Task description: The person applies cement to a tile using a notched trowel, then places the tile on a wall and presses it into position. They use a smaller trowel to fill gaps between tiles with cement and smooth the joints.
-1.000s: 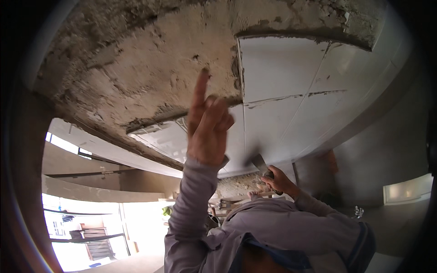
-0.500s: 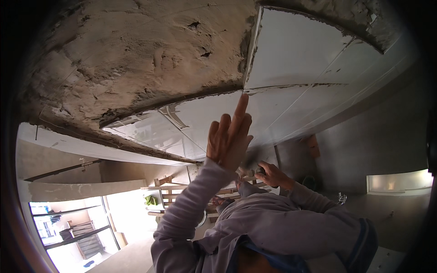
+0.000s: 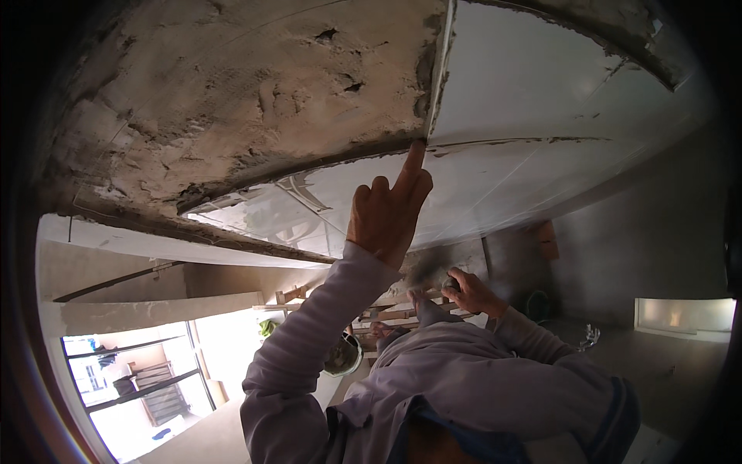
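My left hand (image 3: 385, 209) reaches up to a white-tiled wall, its index finger stretched out and the other fingers partly curled. The fingertip touches the inner corner where two white wall tiles (image 3: 510, 77) meet the rough mortar wall (image 3: 255, 100). Nothing shows in that hand. Lower down, beside my body, my right hand (image 3: 473, 294) is closed round the dark, rounded handle of what looks like a trowel (image 3: 450, 284). Its blade is only a dark grey blur.
Beneath my left forearm stands a bucket (image 3: 342, 357) with grey material inside. My bare feet (image 3: 382, 330) are on a wooden slatted platform (image 3: 394, 314). A bright window (image 3: 139, 387) lies at lower left. An orange-brown block (image 3: 548, 240) stands by the wall on the right.
My left index finger has moved slightly up onto the tile corner. The view has shifted, so the bucket shows more fully. My right hand keeps its grip.
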Motion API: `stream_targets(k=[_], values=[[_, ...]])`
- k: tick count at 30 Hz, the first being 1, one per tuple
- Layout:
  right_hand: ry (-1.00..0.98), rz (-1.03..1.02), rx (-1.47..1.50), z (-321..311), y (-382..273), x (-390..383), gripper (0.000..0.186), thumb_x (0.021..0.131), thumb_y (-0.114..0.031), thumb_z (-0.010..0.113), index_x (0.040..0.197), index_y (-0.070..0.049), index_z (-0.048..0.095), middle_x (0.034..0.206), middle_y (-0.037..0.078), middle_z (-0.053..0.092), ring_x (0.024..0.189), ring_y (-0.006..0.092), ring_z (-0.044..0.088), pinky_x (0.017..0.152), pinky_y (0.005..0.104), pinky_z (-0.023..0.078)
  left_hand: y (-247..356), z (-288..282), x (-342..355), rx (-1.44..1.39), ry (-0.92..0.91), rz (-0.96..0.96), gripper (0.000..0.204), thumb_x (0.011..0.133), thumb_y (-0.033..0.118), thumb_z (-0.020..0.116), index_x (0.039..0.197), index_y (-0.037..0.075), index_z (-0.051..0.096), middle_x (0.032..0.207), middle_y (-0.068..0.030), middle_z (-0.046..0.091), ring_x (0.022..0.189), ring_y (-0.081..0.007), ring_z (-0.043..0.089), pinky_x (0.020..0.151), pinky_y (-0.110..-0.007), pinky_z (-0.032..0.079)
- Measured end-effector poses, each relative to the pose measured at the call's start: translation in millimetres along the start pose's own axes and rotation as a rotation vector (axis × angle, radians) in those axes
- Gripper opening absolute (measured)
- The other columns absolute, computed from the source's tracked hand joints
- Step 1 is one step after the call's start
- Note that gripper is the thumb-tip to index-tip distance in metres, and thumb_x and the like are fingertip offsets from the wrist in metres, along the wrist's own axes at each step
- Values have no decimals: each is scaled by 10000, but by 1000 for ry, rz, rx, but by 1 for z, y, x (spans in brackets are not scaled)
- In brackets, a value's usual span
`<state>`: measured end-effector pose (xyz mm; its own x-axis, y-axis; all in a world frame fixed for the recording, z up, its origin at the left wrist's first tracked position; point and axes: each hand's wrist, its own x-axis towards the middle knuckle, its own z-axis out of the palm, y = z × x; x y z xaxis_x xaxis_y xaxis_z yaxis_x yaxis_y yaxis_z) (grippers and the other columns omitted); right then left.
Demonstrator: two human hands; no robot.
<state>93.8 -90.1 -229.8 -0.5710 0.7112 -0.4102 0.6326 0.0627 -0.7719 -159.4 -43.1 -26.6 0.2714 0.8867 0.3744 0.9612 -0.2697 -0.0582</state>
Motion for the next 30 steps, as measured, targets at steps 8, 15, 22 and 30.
stream_targets(k=[8, 15, 22, 30], values=[[81, -193, -44, 8, 2, 8, 480, 905, -322, 663, 1129, 73, 509, 779, 242, 605, 684, 324, 611, 630, 416, 460, -20, -6, -9, 95, 8, 15, 206, 873, 118, 604, 1042, 154, 493, 1478, -16, 450, 627, -177, 580, 515, -312, 480], [45, -202, -63, 17, -7, 16, 478, 890, -316, 670, 1127, 66, 508, 808, 252, 612, 727, 371, 614, 650, 440, 468, -47, -15, -27, 76, 41, -25, 293, 831, 37, 608, 1063, 143, 465, 1421, -34, 491, 690, -183, 594, 554, -316, 549], [-12, -264, -82, 14, -31, 16, 462, 904, -318, 655, 1117, 62, 502, 776, 243, 604, 702, 373, 608, 639, 443, 466, -85, -18, -60, 186, 71, -56, 308, 851, 104, 620, 1103, 161, 451, 1429, -33, 479, 716, -184, 619, 515, -297, 551], [-1, -259, -67, 21, -42, 21, 470, 923, -361, 628, 1096, 57, 499, 770, 259, 583, 691, 411, 585, 631, 455, 447, -131, -33, -95, 320, -2, -138, 340, 843, 81, 613, 1144, 163, 479, 1440, -21, 472, 734, -180, 615, 551, -299, 556]])
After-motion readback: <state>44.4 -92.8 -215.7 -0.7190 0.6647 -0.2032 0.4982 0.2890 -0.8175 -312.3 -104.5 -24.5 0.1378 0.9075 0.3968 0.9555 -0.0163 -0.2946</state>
